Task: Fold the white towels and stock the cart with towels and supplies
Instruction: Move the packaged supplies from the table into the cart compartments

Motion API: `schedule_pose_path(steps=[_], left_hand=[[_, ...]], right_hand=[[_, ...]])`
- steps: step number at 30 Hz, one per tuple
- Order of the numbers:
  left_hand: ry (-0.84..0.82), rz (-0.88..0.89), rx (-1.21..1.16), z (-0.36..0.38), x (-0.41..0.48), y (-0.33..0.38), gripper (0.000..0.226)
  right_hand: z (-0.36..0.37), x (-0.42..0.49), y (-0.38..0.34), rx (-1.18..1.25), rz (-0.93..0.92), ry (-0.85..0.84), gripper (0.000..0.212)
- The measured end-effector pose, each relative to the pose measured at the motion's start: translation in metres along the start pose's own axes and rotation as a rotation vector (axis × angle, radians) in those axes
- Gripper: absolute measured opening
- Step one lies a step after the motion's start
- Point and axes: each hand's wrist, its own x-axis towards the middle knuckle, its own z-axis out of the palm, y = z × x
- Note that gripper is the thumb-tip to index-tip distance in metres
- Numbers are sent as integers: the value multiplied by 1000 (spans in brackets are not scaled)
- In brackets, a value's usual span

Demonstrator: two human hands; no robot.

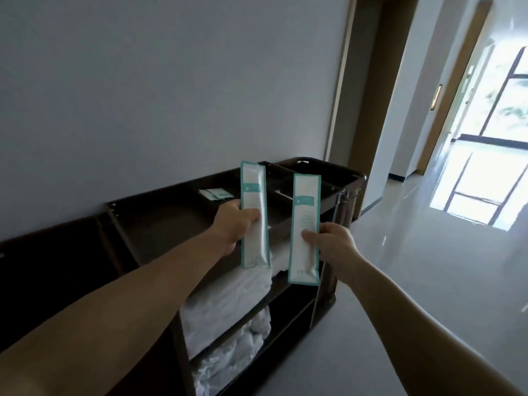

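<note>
Centre of frame, above the cart: two long packets, white with teal edging, held upright side by side and not touching each other. Print on both is too blurred to read.

1. The left packet is gripped near its middle by the left hand, thumb across the front face and other fingers behind. It sits slightly higher in the frame than its twin.
2. The right packet is pinched in its lower half by the right hand, thumb on the front and fingers curled behind the right edge.
3. Both bare forearms reach in from the lower corners.

Lower left to centre: the cart, dark brown, stands against the grey wall.

4. The top tray is divided into several compartments.
5. Some small packets, white and teal, lie flat in a rear compartment, just left of the left packet.
6. What the far-end compartments hold cannot be made out.
7. On the shelf under the tray are white towels, folded and stacked, below both held packets.
8. On the shelf beneath that is more white cloth, rumpled. Whether it is wrapped cannot be told.

Right half of frame: a pale glossy floor. A bright window at upper right is mirrored on the floor below it. A dark doorway stands at upper centre right, beyond the far end of the cart.
</note>
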Motion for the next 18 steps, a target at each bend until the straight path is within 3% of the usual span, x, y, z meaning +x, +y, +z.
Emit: schedule_pose_path(steps=[9,18], left_hand=[[-35,51,-96,77,150,12,30],[27,36,-144,99,279,15,25]], right_hand=[[-30,163,-12,-48,-80,113,24],[-28,309,-35,-169,-127,33,18]])
